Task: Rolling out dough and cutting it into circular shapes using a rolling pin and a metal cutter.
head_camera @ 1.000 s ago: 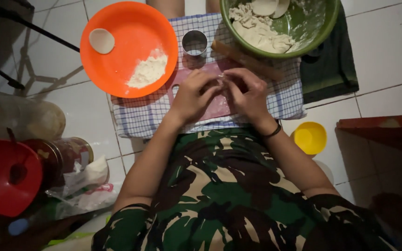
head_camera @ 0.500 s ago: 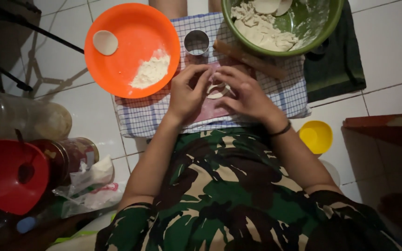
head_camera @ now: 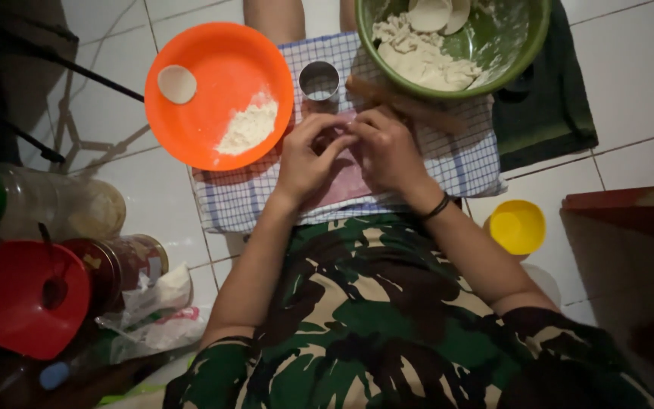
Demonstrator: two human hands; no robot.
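Observation:
My left hand [head_camera: 306,157] and my right hand [head_camera: 389,151] meet fingertip to fingertip over a pink board [head_camera: 346,188] on a blue checked cloth [head_camera: 230,206]. Their fingers curl around a small piece of dough that they almost wholly hide. A black band circles my right wrist. Just beyond the fingers stands a round metal cutter [head_camera: 319,80], and a wooden rolling pin [head_camera: 412,107] lies past my right hand. A green bowl [head_camera: 533,38] with dough and flat dough discs sits above that.
An orange plate [head_camera: 213,53] at the left holds a flour pile [head_camera: 250,127] and one dough disc [head_camera: 177,83]. Jars [head_camera: 85,208], a red lid [head_camera: 28,299] and a plastic bag [head_camera: 162,297] crowd the lower left. A yellow bowl [head_camera: 518,226] and a dark green cloth [head_camera: 550,113] lie to the right.
Both hands have drawn closer together and now cover the pale dough piece that showed between the fingers half a second ago. The view has shifted slightly.

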